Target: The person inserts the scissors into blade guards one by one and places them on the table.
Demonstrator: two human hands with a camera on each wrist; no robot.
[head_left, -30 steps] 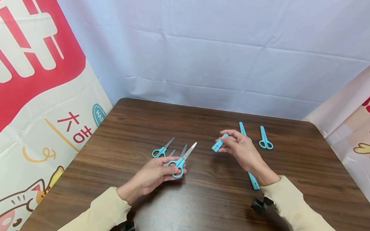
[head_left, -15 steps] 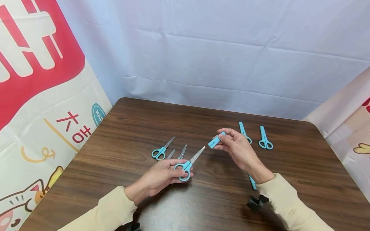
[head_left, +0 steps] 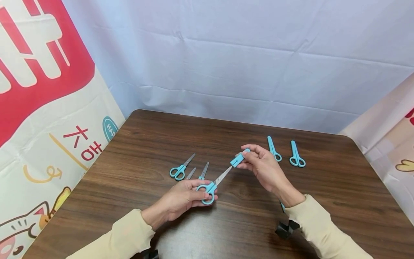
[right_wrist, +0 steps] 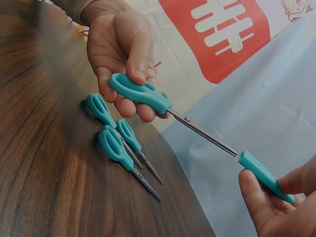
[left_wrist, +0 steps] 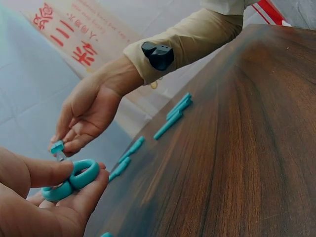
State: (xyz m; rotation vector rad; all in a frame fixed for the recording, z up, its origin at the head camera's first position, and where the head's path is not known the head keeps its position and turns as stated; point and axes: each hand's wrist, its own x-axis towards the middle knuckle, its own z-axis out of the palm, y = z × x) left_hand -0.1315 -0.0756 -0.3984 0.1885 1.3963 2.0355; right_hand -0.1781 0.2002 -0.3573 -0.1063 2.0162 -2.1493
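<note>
The left hand's (head_left: 181, 198) fingers pinch the scissors (head_left: 211, 187) by the handles, blades toward half past one, where the right hand's (head_left: 264, 169) fingers pinch the cap (head_left: 238, 159), mouth just at the tip. A tilted wrist could make the tip catch the rim or stray into those fingers. Uncapped pairs (head_left: 182, 168) crowd ten to twelve o'clock; the surface (head_left: 226, 223) leaves room toward six, its far edge well apart.
</note>
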